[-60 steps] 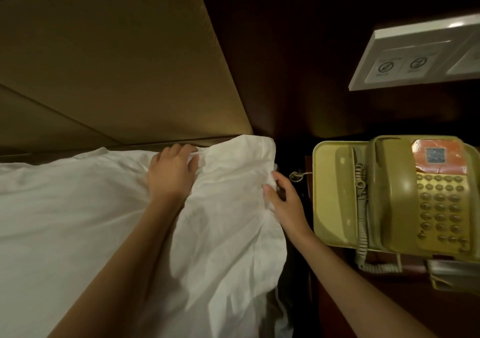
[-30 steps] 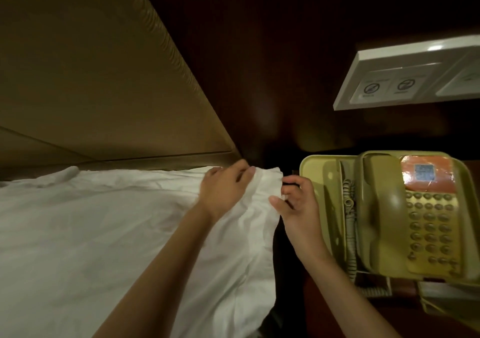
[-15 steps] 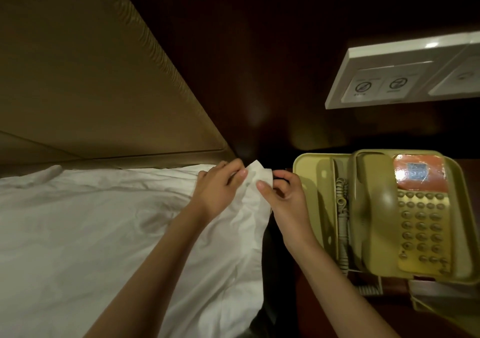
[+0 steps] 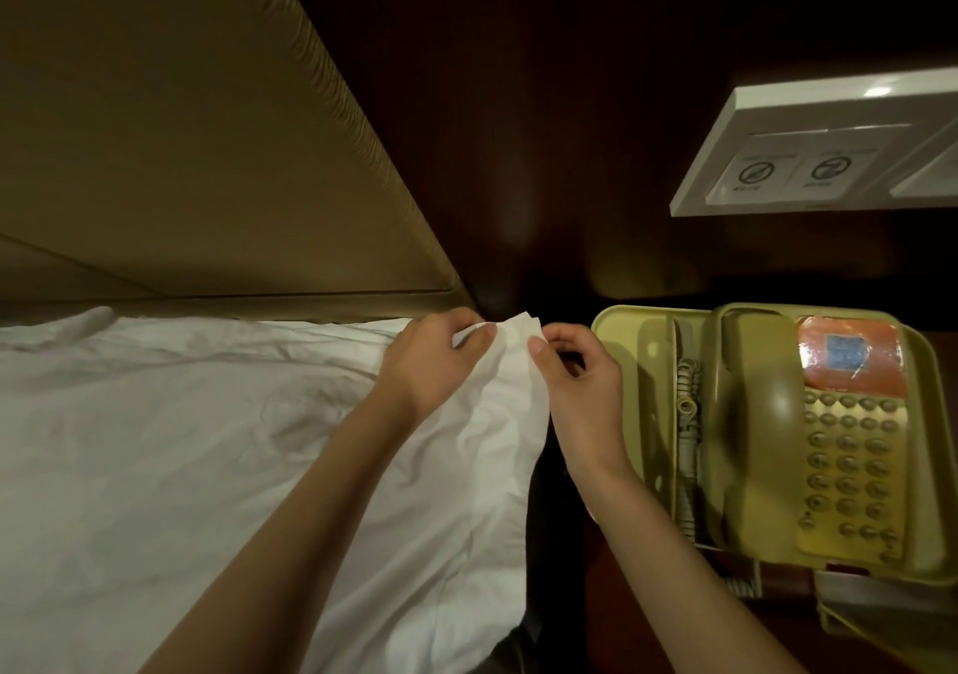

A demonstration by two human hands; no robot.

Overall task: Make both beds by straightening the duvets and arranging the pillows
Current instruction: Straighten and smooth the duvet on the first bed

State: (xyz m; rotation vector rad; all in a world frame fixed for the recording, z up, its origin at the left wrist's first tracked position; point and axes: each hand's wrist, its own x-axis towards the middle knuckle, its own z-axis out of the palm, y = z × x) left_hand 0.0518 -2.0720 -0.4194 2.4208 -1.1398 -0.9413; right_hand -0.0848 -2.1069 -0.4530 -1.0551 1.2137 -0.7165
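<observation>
A single wide-angle head camera looks steeply down from close above the bed's head end, facing the padded headboard (image 4: 197,144). Its frame takes in the white bedding (image 4: 181,466) at left and the bedside telephone (image 4: 808,435) at right, straight lines bowing near the edges.

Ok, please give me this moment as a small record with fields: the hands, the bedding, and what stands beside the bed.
left hand: grips the white duvet near its top corner
right hand: pinches the same corner from the other side
duvet: wrinkled, spread over the bed
headboard: tan, padded, behind the duvet
telephone: yellowish, handset on its cradle, right of the bed
switch panel: white, above the telephone
</observation>
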